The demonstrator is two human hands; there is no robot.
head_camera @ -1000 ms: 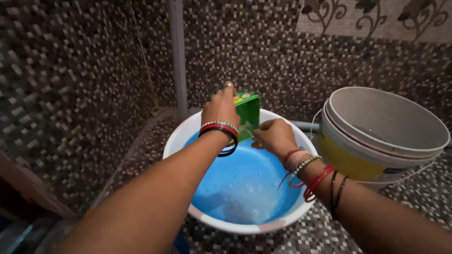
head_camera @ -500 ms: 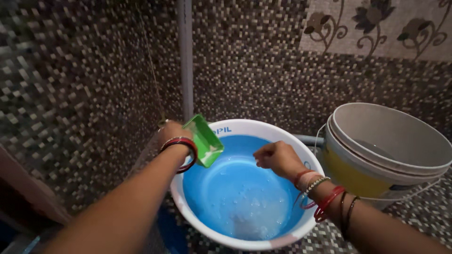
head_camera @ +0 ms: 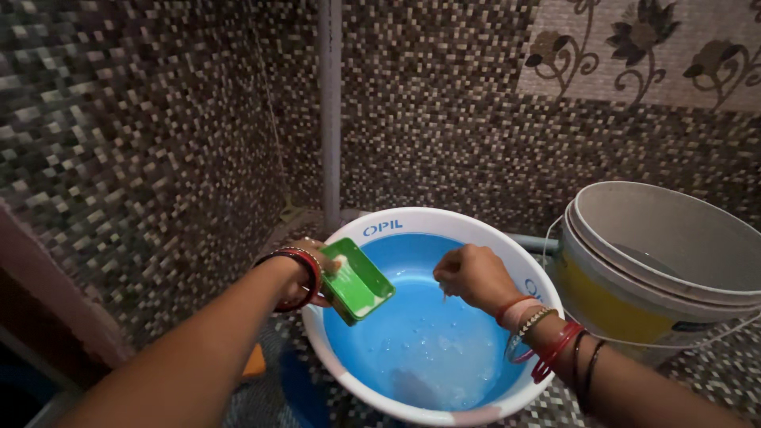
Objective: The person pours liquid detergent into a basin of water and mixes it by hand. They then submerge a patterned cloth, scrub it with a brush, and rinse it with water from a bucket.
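Now left hand (head_camera: 305, 273) lowered green packet (head_camera: 357, 279) over tub (head_camera: 412, 226).

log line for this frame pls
left hand: holds green box | right hand: fist over basin | bucket: right

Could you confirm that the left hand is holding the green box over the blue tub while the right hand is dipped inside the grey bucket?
Not quite. In the head view the right hand hovers over the blue tub, not inside the grey bucket, which stands apart to the right. The left hand does hold the green box over the tub.
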